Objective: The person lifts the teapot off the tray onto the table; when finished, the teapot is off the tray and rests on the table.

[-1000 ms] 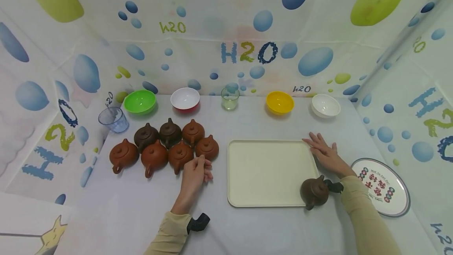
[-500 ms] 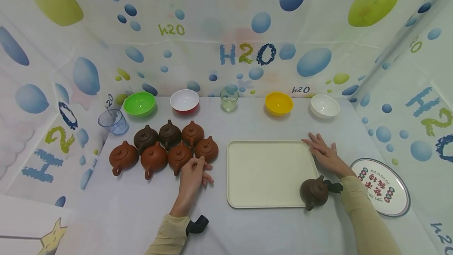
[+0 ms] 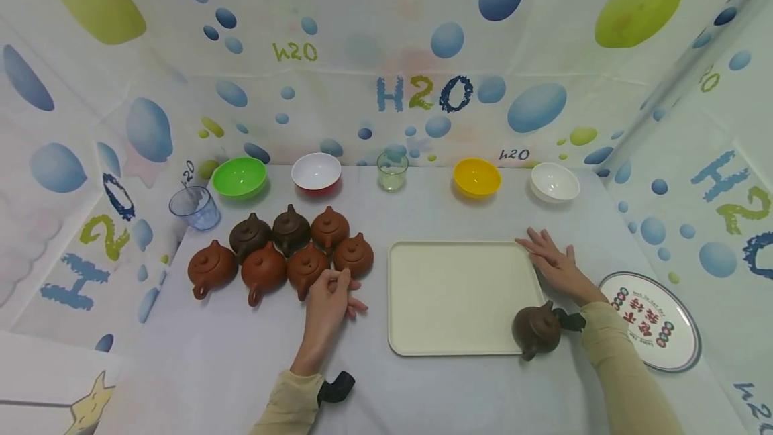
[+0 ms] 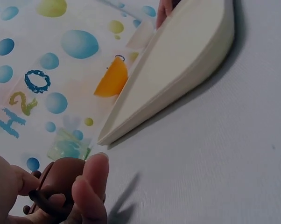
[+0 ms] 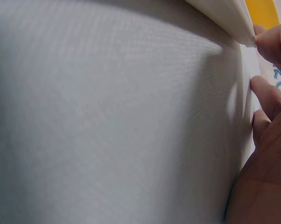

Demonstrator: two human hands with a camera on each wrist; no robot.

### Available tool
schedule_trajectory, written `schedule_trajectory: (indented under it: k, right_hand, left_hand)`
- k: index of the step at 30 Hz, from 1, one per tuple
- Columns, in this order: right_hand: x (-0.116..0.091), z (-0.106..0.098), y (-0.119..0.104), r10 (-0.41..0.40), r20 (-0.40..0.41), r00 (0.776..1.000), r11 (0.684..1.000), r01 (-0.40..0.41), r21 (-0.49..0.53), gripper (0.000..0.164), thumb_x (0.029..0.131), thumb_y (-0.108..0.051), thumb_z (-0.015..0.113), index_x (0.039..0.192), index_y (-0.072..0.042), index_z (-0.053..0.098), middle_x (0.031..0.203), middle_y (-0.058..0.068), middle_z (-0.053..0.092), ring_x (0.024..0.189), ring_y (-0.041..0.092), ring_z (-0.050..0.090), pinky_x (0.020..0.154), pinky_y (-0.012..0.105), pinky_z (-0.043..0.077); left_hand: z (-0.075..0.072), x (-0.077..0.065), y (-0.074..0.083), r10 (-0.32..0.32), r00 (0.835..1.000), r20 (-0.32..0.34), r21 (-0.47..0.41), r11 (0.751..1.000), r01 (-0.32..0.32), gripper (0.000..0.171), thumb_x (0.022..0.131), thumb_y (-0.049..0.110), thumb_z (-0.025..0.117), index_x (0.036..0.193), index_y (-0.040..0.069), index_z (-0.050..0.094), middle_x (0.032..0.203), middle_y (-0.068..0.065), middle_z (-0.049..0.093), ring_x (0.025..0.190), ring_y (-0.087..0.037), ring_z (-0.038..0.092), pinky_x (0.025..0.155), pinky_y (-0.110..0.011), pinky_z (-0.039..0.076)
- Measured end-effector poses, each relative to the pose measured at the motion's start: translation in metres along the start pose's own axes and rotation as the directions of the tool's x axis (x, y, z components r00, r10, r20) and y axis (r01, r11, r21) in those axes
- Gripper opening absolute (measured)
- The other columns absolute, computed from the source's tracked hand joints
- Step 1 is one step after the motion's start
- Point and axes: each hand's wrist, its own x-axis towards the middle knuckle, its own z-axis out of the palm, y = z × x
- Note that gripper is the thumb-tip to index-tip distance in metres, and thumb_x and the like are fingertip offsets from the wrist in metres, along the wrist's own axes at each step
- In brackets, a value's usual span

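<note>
Several small clay teapots stand in two rows on the left half of the table. My left hand (image 3: 329, 297) is at the right end of the front row, pinching the handle of a reddish-brown teapot (image 3: 353, 256); the left wrist view shows a fingertip through its dark handle loop (image 4: 49, 205). A cream rectangular tray (image 3: 461, 297) lies to the right. My right hand (image 3: 558, 267) rests beside its right edge, fingers extended, with a digit touching the tray's rim in the right wrist view. A dark brown teapot (image 3: 536, 329) sits at the tray's near right corner.
Along the back stand a blue glass (image 3: 194, 208), a green bowl (image 3: 239, 178), a red-and-white bowl (image 3: 317, 172), a clear glass (image 3: 392, 170), a yellow bowl (image 3: 477, 178) and a white bowl (image 3: 555, 182). An oval plate (image 3: 649, 319) lies beyond the right forearm.
The left hand shifts very slightly toward the near side, at the same teapot. The right hand, tray and teapots keep their places, while the whole view drifts a little.
</note>
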Motion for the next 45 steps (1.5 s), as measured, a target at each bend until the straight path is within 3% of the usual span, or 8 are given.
schedule_trajectory:
  k: [6, 12, 19, 28, 35, 38, 41, 45]
  right_hand:
    - [-0.002, -0.002, 0.0, 0.004, -0.008, 1.0, 1.0, -0.004, 0.006, 0.049, 0.115, -0.035, 0.047, 0.161, -0.015, 0.049, 0.18, 0.017, 0.01, 0.168, 0.045, -0.012, 0.118, 0.077, -0.028]
    - [-0.004, -0.002, -0.002, 0.009, -0.007, 1.0, 1.0, -0.009, 0.011, 0.049, 0.115, -0.034, 0.047, 0.16, -0.015, 0.049, 0.18, 0.017, 0.01, 0.167, 0.045, -0.011, 0.118, 0.077, -0.028]
    - [-0.005, -0.002, -0.002, 0.004, -0.01, 1.0, 1.0, -0.004, 0.009, 0.048, 0.115, -0.03, 0.048, 0.16, -0.013, 0.05, 0.179, 0.02, 0.011, 0.167, 0.048, -0.01, 0.117, 0.079, -0.028]
    - [-0.004, -0.002, -0.001, 0.02, -0.006, 1.0, 1.0, -0.02, 0.006, 0.049, 0.115, -0.034, 0.047, 0.161, -0.015, 0.049, 0.18, 0.017, 0.009, 0.167, 0.045, -0.011, 0.118, 0.077, -0.029]
    - [-0.003, -0.001, 0.001, 0.022, -0.011, 1.0, 1.0, -0.022, 0.003, 0.049, 0.115, -0.035, 0.047, 0.161, -0.017, 0.049, 0.18, 0.017, 0.01, 0.168, 0.045, -0.011, 0.118, 0.078, -0.028]
    - [-0.003, -0.002, 0.002, 0.027, -0.011, 1.0, 1.0, -0.027, -0.006, 0.05, 0.115, -0.038, 0.046, 0.161, -0.019, 0.049, 0.181, 0.015, 0.01, 0.168, 0.043, -0.011, 0.118, 0.077, -0.028]
    - [-0.001, -0.002, 0.001, 0.028, -0.013, 1.0, 1.0, -0.028, -0.009, 0.05, 0.115, -0.039, 0.046, 0.161, -0.019, 0.049, 0.181, 0.014, 0.01, 0.168, 0.043, -0.011, 0.118, 0.077, -0.028]
    - [-0.001, 0.0, -0.001, 0.019, -0.01, 1.0, 1.0, -0.019, 0.004, 0.05, 0.115, -0.036, 0.047, 0.16, -0.016, 0.05, 0.18, 0.016, 0.01, 0.168, 0.044, -0.011, 0.118, 0.077, -0.028]
  left_hand:
    - [-0.007, -0.008, 0.001, 0.022, 0.999, -0.025, 0.113, 0.993, -0.019, 0.027, 0.113, 0.034, 0.054, 0.125, 0.009, 0.056, 0.105, -0.011, 0.082, 0.061, -0.019, 0.076, 0.082, -0.026, 0.054]
    - [-0.017, -0.014, 0.002, -0.005, 0.999, -0.037, 0.122, 0.993, 0.01, 0.026, 0.113, 0.032, 0.054, 0.126, 0.01, 0.056, 0.109, -0.012, 0.082, 0.064, -0.018, 0.076, 0.088, -0.03, 0.054]
    - [-0.019, -0.021, 0.003, -0.015, 0.999, -0.048, 0.148, 0.989, 0.022, 0.022, 0.111, 0.024, 0.057, 0.112, 0.004, 0.068, 0.097, -0.013, 0.082, 0.063, -0.018, 0.075, 0.074, -0.024, 0.051]
    - [0.005, -0.042, -0.003, 0.009, 1.0, 0.011, 0.219, 0.976, -0.011, 0.017, 0.105, 0.017, 0.061, 0.096, 0.009, 0.073, 0.071, -0.003, 0.078, 0.054, -0.014, 0.067, 0.064, -0.023, 0.046]
    - [0.011, -0.041, 0.001, 0.043, 0.999, 0.01, 0.171, 0.984, -0.044, 0.016, 0.105, 0.014, 0.061, 0.095, 0.008, 0.072, 0.08, -0.007, 0.08, 0.054, -0.016, 0.069, 0.063, -0.022, 0.05]
    - [0.019, -0.039, 0.007, 0.05, 0.996, 0.068, 0.088, 0.995, -0.056, 0.016, 0.105, 0.012, 0.06, 0.098, 0.003, 0.071, 0.088, -0.011, 0.081, 0.058, -0.015, 0.072, 0.059, -0.023, 0.054]
    - [0.035, -0.038, 0.012, 0.075, 0.978, 0.193, 0.016, 0.997, -0.08, 0.016, 0.106, 0.011, 0.059, 0.1, 0.001, 0.07, 0.093, -0.016, 0.08, 0.061, -0.014, 0.072, 0.059, -0.023, 0.056]
    - [0.063, -0.039, 0.012, 0.119, 0.908, 0.401, -0.037, 0.993, -0.114, 0.018, 0.107, 0.011, 0.058, 0.1, -0.001, 0.069, 0.096, -0.024, 0.078, 0.063, -0.011, 0.071, 0.061, -0.021, 0.058]
